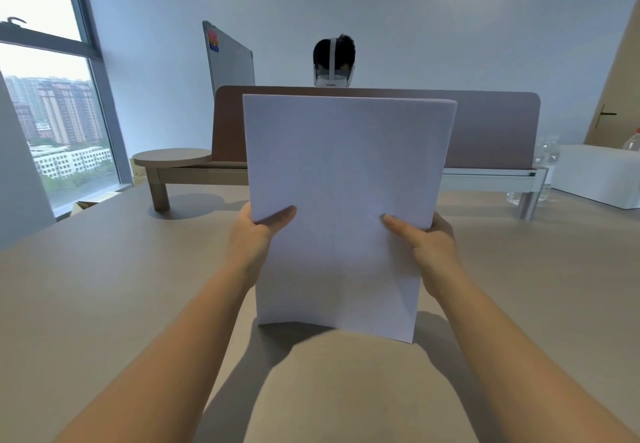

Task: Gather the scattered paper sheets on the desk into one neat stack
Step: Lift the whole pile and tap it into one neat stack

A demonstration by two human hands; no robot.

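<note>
Stack of white paper sheets [346,207] held upright above the beige surface [104,286], its lower edge bowed and seemingly just clear of the surface, though contact cannot be confirmed. Left hand [252,234] grips the left edge and right hand [429,245] the right edge; each thumb lies across the front sheet, while the fingers are hidden behind the paper. No print is visible on the facing sheet. Beyond a brown desk divider [491,130], only the top of a person's head [334,58] with a white headset strap shows. A whiteboard [230,58] carries a coloured sticker, illegible. Clear plastic bottles [547,162] at right are partly hidden.
</note>
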